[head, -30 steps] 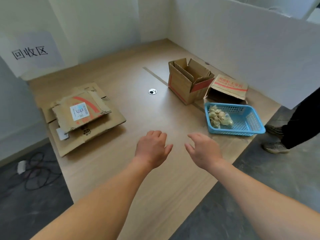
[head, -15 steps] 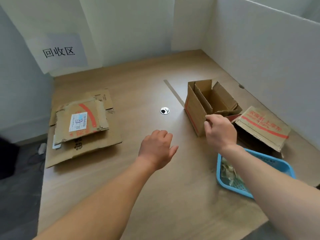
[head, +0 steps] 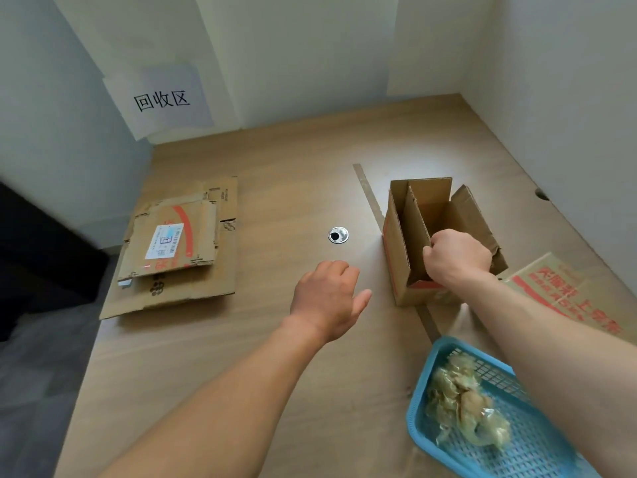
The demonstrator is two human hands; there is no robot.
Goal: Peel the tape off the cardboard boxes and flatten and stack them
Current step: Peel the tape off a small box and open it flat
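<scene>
1. Our right hand [head: 456, 258] is closing in a fist around a top flap of the open box [head: 401, 270], so it is gripping the box.
2. The box is standing upright on the desk [head: 293, 188], toward the right edge, with its flaps up.
3. Our left hand [head: 327, 298] is hanging just over the middle of the desk, fingers loose and spread, gripping nothing and touching no box.
4. A pile of flat boxes [head: 179, 250] is lying near the left edge of the desk, well apart from the open box.
5. Another box [head: 565, 294] with red writing is lying by the right edge, just beside the open one.
6. A blue basket [head: 537, 450] is sitting at the near right corner, and balls of old tape [head: 462, 412] are lying in it.
7. A small round hole [head: 338, 235] is showing between the pile and the open box.
8. A paper sign [head: 162, 100] is sticking to the wall behind the desk's far left corner.
</scene>
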